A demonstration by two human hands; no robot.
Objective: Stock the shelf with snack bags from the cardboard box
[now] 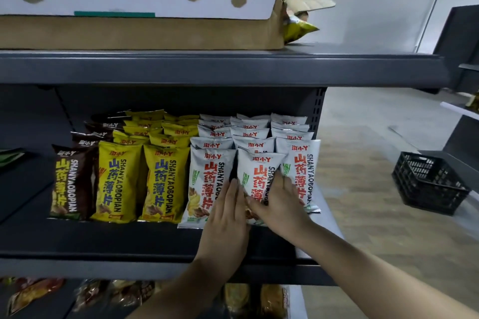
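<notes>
head view cuts the cardboard box (140,31) off at the top and left edges of the frame; it sits on the upper shelf (233,67), its right end torn, with a crinkled yellow-green bag (298,30) poking out there. what else the box holds is hidden. packets (124,292) on the lowest level at the bottom left are too blurred to read, and a green item (10,156) at the left edge is mostly out of frame.

the shelving is dark grey sheet metal with a perforated upright at the back. on the middle shelf (103,238) glossy pillow-shaped snack bags stand upright in rows front to back: brown bags (70,184) on the left, yellow bags (166,184) beside them, white bags (298,134) on the right. a black lattice plastic crate (430,184) sits on the floor at the right.

the front middle white bag (259,171) stands between the two hands. the left hand (225,217) is flat, its fingers straight and released, pressed along the bag's left edge. the right hand (280,204) lies over the bag's lower front, fingers stretched up its right side, thumb spread leftward, not clenched.
</notes>
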